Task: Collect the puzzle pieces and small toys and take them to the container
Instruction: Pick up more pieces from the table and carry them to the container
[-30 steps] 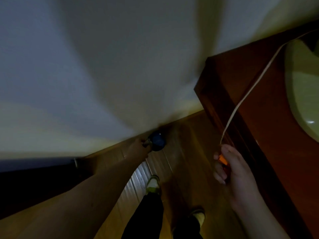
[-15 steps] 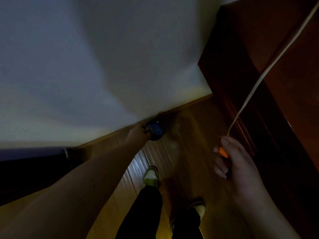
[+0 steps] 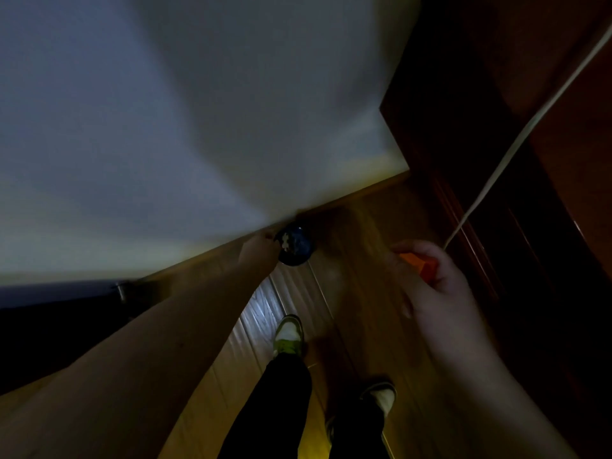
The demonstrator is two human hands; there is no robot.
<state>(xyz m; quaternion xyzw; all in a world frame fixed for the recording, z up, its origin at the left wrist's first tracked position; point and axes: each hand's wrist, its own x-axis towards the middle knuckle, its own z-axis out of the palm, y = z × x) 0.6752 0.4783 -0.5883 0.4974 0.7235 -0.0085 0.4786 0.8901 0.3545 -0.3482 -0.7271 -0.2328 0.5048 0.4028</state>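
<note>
The scene is dark. My left hand (image 3: pixel 260 251) reaches down near the foot of the white wall and holds a dark blue round object (image 3: pixel 296 246) with a pale puzzle-shaped piece on its near side. My right hand (image 3: pixel 427 283) is raised at the right, fingers curled around a small orange piece (image 3: pixel 419 265). No container can be made out apart from the dark blue round thing.
A white wall (image 3: pixel 198 111) fills the upper left. Dark red-brown wooden furniture (image 3: pixel 496 160) stands at the right, with a pale cord (image 3: pixel 516 144) running down its side. Wood-plank floor (image 3: pixel 347 293) lies below, with my two shoes (image 3: pixel 288 336) on it.
The view has shifted so the furniture sits further up and right. My right hand has turned and shows more of the orange piece. My left hand keeps its hold by the wall.
</note>
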